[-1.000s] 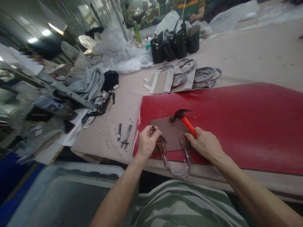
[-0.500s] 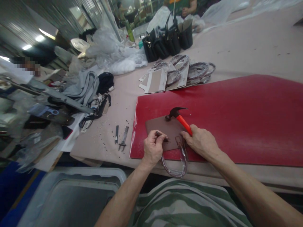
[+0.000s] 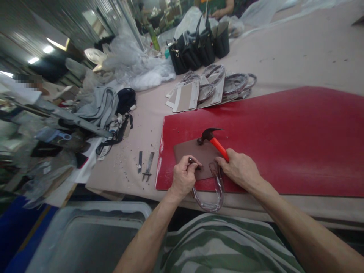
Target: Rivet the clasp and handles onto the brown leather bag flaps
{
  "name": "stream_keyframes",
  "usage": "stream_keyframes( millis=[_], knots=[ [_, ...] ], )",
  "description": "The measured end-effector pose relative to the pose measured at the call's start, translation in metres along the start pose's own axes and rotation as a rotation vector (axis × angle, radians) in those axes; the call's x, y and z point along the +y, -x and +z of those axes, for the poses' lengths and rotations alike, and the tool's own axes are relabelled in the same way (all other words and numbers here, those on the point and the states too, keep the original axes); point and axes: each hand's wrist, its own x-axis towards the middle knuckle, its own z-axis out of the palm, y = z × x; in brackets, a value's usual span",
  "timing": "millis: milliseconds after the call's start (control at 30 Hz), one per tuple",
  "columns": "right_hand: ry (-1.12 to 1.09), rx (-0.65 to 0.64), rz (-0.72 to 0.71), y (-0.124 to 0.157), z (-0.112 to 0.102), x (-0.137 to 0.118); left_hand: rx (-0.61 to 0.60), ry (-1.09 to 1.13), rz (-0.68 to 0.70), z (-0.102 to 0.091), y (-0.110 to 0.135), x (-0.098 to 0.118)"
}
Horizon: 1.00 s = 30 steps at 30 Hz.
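In my right hand (image 3: 241, 168) is a claw hammer (image 3: 219, 148) with an orange handle, its dark head just above the brown panel (image 3: 186, 148). The fingers of my left hand (image 3: 183, 176) pinch a short dark punch (image 3: 200, 167), slanted with its tip at the panel; the fingers partly cover it. A bag handle (image 3: 220, 189) in clear wrap loops from the panel over the table's front edge, one end close to my right fingertips. Beneath the panel lies a large red sheet (image 3: 284, 140).
Two slim metal tools (image 3: 148, 167) lie left of the sheet among small scattered bits. Behind it are stacked panels with wrapped handles (image 3: 186, 94) and black bags (image 3: 204, 49). A grey bin (image 3: 113, 206) stands below at left. Another person's arm (image 3: 227, 9) shows at the back.
The view has shifted slightly. Both hands keep their hold on the punch and the hammer, in nearly the same place over the panel.
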Motion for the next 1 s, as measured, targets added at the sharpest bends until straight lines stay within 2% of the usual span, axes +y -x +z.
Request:
stream_keyframes(
  millis=[133,300,433,600,800,900,1000],
  knots=[
    [-0.003,0.006,-0.006,0.001,0.0,0.0,0.013,-0.053,0.074,0.002,0.004,-0.004],
    [-0.08,0.008,-0.015,-0.002,0.001,0.003,-0.027,-0.175,0.116,0.005,0.005,-0.008],
    [-0.156,0.005,-0.069,-0.005,-0.004,0.007,-0.046,-0.242,0.163,0.006,0.005,-0.009],
    [-0.248,0.035,-0.155,0.006,-0.035,0.012,-0.052,-0.285,0.216,0.007,0.002,-0.013],
    [-0.484,0.236,-0.228,0.045,-0.088,0.009,-0.123,-0.23,0.144,0.002,-0.005,-0.013],
    [-0.442,0.248,-0.25,0.058,-0.094,0.009,-0.135,-0.233,0.161,0.0,-0.005,-0.014],
    [-0.364,0.225,-0.282,0.066,-0.092,0.011,-0.154,-0.271,0.246,0.0,-0.004,-0.015]
  ],
)
